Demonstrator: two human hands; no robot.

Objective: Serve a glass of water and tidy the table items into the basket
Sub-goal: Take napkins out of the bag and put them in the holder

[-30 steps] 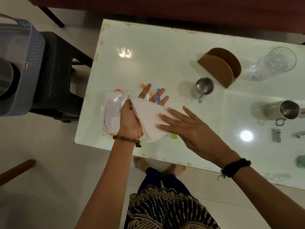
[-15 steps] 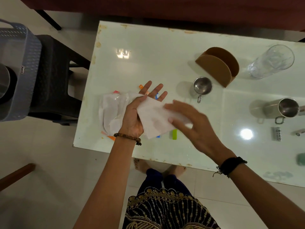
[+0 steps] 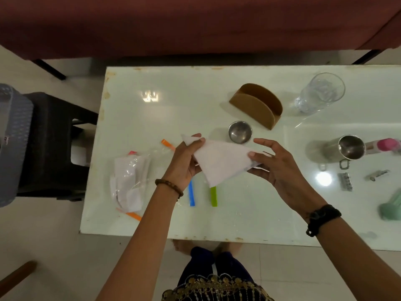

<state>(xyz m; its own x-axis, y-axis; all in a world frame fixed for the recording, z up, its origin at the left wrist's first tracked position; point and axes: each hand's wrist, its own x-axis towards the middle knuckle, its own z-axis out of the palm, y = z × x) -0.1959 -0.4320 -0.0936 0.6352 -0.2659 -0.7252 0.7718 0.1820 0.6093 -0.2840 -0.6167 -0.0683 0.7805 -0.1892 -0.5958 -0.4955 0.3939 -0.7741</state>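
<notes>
Lifted now off the left palm and stretched between both hands: folded white paper napkin (image 3: 219,161), held above the glossy white table (image 3: 134,118). Left hand (image 3: 184,161) pinching its far-left corner, right hand (image 3: 274,162) gripping its right edge with fingers spread. Below on the table, blue plastic strip (image 3: 191,195) beside green plastic strip (image 3: 213,196). Just beyond the napkin, small steel cup (image 3: 240,131), then curved brown napkin holder (image 3: 257,105). Clear drinking glass (image 3: 321,92) at far right. Grey woven basket (image 3: 15,146) off the table's left end.
</notes>
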